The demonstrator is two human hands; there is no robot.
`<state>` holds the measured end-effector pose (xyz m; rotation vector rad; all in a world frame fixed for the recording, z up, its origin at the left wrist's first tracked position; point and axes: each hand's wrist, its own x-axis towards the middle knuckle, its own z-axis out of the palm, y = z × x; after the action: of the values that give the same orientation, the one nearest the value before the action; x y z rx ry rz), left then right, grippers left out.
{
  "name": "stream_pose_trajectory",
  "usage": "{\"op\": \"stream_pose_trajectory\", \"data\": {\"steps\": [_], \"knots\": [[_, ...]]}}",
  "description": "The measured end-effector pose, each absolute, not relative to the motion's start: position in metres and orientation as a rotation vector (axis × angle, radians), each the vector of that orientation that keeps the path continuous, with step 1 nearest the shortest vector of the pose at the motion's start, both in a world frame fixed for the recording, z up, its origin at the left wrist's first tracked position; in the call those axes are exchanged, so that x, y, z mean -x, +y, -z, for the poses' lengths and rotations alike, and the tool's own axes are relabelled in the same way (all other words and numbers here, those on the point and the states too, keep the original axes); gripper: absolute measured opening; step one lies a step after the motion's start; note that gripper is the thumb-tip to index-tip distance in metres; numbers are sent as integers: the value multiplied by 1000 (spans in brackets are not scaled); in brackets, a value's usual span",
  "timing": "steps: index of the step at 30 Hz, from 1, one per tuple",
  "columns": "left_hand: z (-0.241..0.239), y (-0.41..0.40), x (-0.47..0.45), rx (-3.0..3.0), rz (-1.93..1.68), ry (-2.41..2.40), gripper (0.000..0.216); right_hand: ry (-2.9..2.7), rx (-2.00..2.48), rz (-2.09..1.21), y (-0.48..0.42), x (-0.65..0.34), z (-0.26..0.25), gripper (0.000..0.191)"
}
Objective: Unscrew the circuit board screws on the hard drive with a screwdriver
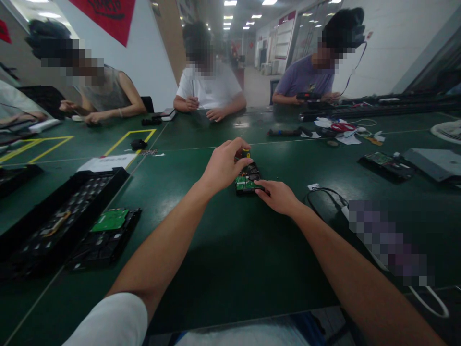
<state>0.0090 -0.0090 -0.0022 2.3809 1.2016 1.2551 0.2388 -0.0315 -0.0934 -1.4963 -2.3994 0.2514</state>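
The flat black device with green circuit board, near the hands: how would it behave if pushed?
The flat black device looks rigid, so it should likely move as one piece. Lying low on the smooth, dark green tabletop, it would probably slide rather than tip. Its exposed green circuit board may be fragile.

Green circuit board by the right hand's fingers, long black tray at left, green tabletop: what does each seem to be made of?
Circuit board: probably coated fibreglass, judging by its flat green face with pale marks.
Tray: likely moulded plastic, fairly dull, its black walls showing little shine.
Tabletop: smooth, satin covering with soft light reflections; rubber mat or laminate, I can't tell which.
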Motion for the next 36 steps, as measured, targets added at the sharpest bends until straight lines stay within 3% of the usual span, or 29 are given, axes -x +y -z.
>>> {"op": "stream_pose_trajectory", "data": {"steps": [8, 13, 19, 36], "knots": [[3, -10, -10, -2184, -1285, 1104, 16, -2400, 1489, -253, -32, -239, 93, 44], [4, -9, -11, -2135, -1252, 1047, 24, -2397, 1483, -266, -32, -240, 93, 44], [-1, -11, -10, -2249, -1202, 1191, 12, -2391, 1466, -240, -30, -240, 97, 43], [1, -10, -8, -2397, -1223, 1284, 36, -2405, 1489, -258, -31, -240, 93, 45]]}}
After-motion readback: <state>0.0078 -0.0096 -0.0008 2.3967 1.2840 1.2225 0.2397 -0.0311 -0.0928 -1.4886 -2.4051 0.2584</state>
